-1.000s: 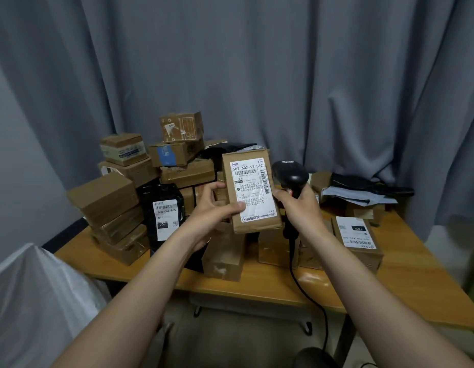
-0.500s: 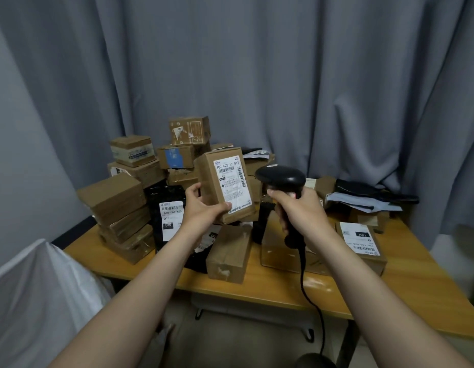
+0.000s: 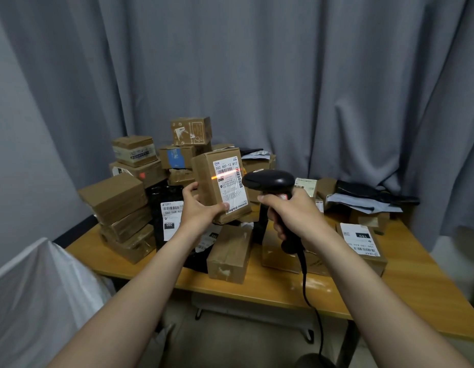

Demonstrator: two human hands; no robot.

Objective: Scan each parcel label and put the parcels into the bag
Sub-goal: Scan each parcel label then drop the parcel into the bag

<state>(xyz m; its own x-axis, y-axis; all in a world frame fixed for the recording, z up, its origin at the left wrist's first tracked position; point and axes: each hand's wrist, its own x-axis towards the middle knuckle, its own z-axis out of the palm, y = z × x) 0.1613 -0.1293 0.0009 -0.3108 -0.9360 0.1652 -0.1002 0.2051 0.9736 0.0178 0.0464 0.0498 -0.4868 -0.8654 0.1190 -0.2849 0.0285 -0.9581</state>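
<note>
Left hand (image 3: 197, 211) grips parcel (image 3: 220, 185) upright above table (image 3: 422, 277), thumb across its lower edge. Right hand (image 3: 294, 212), fingers wrapped round scanner (image 3: 270, 181) handle, just right of parcel; orange beam across label (image 3: 229, 181). Bag (image 3: 36, 296) left of table.

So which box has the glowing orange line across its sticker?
The brown box held up in the left hand, facing the black scanner. The other boxes sit on the table with no line.
</note>
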